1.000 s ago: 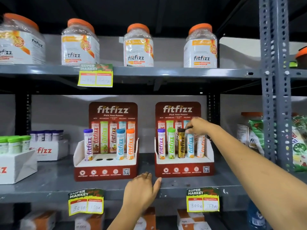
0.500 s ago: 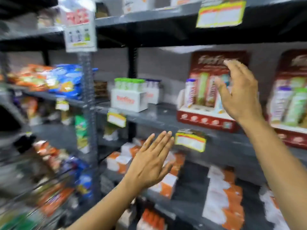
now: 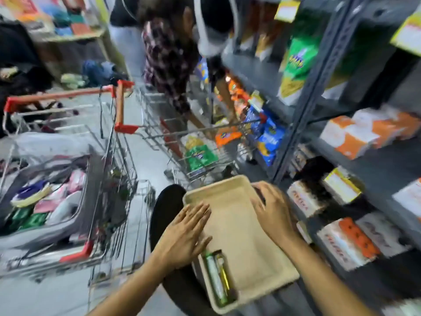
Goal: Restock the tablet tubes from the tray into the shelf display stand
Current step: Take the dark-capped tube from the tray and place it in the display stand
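A beige tray rests on a round black stool below me. Two tablet tubes, one green and one yellow-dark, lie along the tray's near left edge. My left hand hovers flat over the tray's left rim, fingers spread, holding nothing, just above the tubes. My right hand lies open on the tray's right rim. The shelf display stands are out of view.
Grey shelving with orange-and-white boxes runs along the right. Two wire shopping carts stand to the left and ahead. Another person bends over the far cart near the snack bags.
The view swung from the shelf display stands left and down to the tray. My right hand left the tubes in the stand; both hands dropped to the tray.
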